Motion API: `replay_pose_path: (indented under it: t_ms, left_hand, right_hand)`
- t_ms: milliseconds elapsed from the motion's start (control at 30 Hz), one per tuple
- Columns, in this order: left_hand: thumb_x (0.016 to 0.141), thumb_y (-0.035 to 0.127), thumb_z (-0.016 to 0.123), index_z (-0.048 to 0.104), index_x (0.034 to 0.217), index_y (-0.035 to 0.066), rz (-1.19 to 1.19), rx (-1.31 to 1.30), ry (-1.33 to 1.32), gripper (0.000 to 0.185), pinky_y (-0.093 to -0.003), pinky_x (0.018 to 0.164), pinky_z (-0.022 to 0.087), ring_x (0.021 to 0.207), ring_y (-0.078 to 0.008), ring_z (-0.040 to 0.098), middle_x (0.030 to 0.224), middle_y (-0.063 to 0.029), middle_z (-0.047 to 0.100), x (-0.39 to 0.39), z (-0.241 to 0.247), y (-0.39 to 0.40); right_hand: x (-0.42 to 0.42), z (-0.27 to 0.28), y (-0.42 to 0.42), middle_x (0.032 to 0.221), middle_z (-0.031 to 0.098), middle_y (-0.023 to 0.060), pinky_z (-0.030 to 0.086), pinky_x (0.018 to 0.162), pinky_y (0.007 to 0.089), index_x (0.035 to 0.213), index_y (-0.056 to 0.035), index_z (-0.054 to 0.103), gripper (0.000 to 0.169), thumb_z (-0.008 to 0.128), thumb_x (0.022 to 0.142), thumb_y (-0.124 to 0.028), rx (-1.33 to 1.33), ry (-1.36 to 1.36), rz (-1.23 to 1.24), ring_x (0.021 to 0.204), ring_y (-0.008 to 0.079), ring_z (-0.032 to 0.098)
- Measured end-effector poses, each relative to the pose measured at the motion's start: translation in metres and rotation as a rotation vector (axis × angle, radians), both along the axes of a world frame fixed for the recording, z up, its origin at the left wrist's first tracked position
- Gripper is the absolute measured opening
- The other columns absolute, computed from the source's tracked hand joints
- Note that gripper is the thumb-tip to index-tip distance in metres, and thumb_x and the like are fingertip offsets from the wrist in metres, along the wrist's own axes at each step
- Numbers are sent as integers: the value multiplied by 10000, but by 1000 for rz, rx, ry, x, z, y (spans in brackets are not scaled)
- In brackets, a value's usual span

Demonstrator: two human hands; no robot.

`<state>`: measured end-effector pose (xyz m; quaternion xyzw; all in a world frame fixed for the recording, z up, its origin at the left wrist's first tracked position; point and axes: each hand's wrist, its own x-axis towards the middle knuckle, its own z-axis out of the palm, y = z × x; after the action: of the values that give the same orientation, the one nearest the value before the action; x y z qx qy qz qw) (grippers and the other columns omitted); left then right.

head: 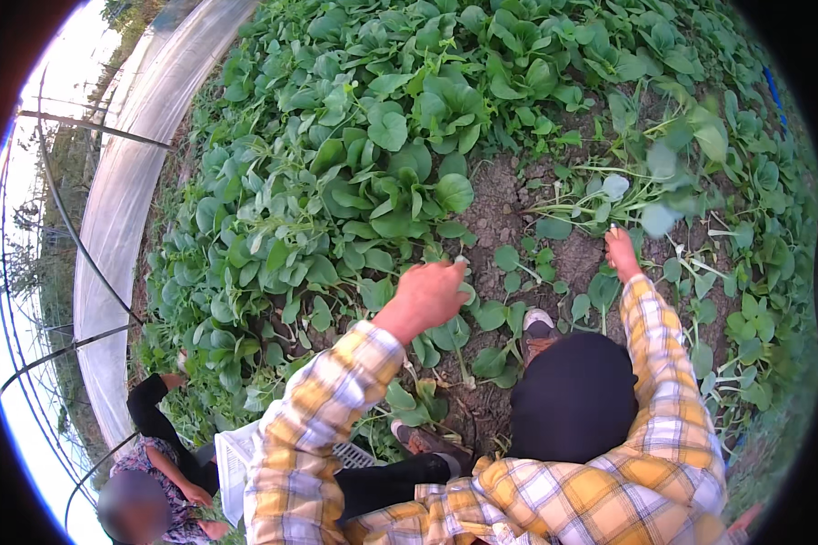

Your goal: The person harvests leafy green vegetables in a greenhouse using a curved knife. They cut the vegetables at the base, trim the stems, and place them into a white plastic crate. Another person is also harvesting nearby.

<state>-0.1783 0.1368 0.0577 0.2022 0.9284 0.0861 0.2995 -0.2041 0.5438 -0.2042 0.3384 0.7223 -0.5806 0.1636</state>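
Note:
My left hand [426, 293] is over the leafy bed, palm down with curled fingers. A small pale bit shows at its fingertips and green leaves lie right under it; whether it grips anything is hidden. My right hand [620, 252] is closed around a small, thin, pale-ended object [613, 231], too small to identify surely. Just beyond that hand, pulled or cut leafy greens [607, 204] with long pale stems lie across the soil, some of their leaves blurred. Dense broad-leaved greens [409, 184] grow ahead of my left hand.
Bare soil [497, 204] runs between the plants. My shoe [538, 327] stands among loose leaves. A white plastic crate [235, 463] is beside my left arm. Another person [167, 449] crouches at lower left. Plastic sheeting [129, 136] and metal hoops [102, 129] border the bed.

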Motion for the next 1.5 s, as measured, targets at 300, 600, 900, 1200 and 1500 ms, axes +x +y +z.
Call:
replay_pose_path:
  t_ms: [300,600,900,1200,1500]
  left_hand:
    - [848,181,565,656,1060,61,-309,-556,412,261,-489,1077,278,1183,-313,506,1142,-142,633,-135,-124,28]
    - [796,172,575,678,1029,74,-151,-492,579,274,-492,1006,334,1065,-274,536,1047,-96,612,-115,-150,-78]
    - [789,144,575,680,1014,100,-89,-477,601,253,-476,978,348,1049,-258,534,1045,-72,594,-109,-150,-87]
    - [767,229,661,715,974,147,74,-256,536,229,-430,982,378,1128,-281,515,1207,-97,573,-107,-147,-115]
    - [715,280,748,749,898,169,0,-375,214,215,-430,1041,365,1278,-310,418,1423,-138,447,-103,-136,-121]
  right_hand:
    - [85,118,-121,689,497,-4,390,483,235,1045,-32,491,144,473,960,-147,27,729,60,564,74,476]
    - [-44,42,-260,782,628,268,455,672,537,1043,13,479,303,506,938,-271,8,287,791,743,491,600]
    - [-46,26,-286,870,616,350,447,800,579,1072,54,489,375,489,920,-289,84,171,801,862,524,594]
    - [-31,51,-266,791,642,205,480,611,471,1060,38,511,352,500,933,-289,-117,85,972,623,379,610]
    - [-74,65,-290,797,648,278,488,725,561,1046,34,504,308,489,926,-249,150,326,963,778,464,637]
